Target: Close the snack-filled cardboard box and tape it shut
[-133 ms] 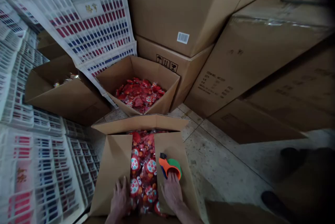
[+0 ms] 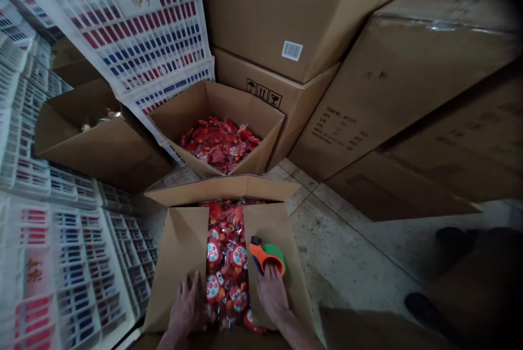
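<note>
While both hands press down on the flaps of the near carton (image 2: 180, 263), the head view shows the left hand (image 2: 184, 307) lying flat and spread on the left flap, holding nothing. The right hand (image 2: 273, 294) rests on the right flap with its fingertips hooked into the orange and green tape dispenser (image 2: 267, 257), which sits on that flap just right of the gap. Between the two flaps a strip of red packets (image 2: 226, 263) shows. Beyond the near carton stands an open box (image 2: 261, 162) of similar red packets, with another open box (image 2: 102, 148) to its left. White slotted trays (image 2: 61, 263) cover the left side; big sealed cartons (image 2: 408, 94) stack up far right.
</note>
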Motion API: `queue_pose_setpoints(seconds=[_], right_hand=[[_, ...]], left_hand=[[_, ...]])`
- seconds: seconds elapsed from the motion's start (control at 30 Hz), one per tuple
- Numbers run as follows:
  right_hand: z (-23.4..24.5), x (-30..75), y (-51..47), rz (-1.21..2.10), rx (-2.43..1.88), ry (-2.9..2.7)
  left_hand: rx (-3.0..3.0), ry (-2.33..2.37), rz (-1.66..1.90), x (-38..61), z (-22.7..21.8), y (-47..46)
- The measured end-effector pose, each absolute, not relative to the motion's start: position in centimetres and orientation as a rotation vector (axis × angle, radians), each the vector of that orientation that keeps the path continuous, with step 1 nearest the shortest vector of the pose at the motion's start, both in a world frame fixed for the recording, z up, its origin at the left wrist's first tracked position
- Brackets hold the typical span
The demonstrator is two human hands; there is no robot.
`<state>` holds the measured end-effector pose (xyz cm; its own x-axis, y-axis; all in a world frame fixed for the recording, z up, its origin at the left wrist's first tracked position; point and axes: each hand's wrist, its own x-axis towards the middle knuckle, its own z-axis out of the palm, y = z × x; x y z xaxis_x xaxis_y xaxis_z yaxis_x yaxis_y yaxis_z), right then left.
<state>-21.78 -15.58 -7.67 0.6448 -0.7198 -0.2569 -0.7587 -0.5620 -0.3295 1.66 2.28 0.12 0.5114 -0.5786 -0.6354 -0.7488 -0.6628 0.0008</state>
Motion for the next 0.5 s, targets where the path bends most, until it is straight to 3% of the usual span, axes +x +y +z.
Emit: queue_pose_setpoints(seconds=[0.33, 0.5], right_hand=[[-9.0, -23.3, -15.7, 0.166, -2.574, 1.059], [-9.1, -23.2, -16.3, 0.211, -2.595, 1.048]], left_hand=[[-2.334, 1.313, 1.19, 3.9, 1.9, 8.0], [-2.322, 1.291, 1.565, 5.2, 2.5, 10.1]])
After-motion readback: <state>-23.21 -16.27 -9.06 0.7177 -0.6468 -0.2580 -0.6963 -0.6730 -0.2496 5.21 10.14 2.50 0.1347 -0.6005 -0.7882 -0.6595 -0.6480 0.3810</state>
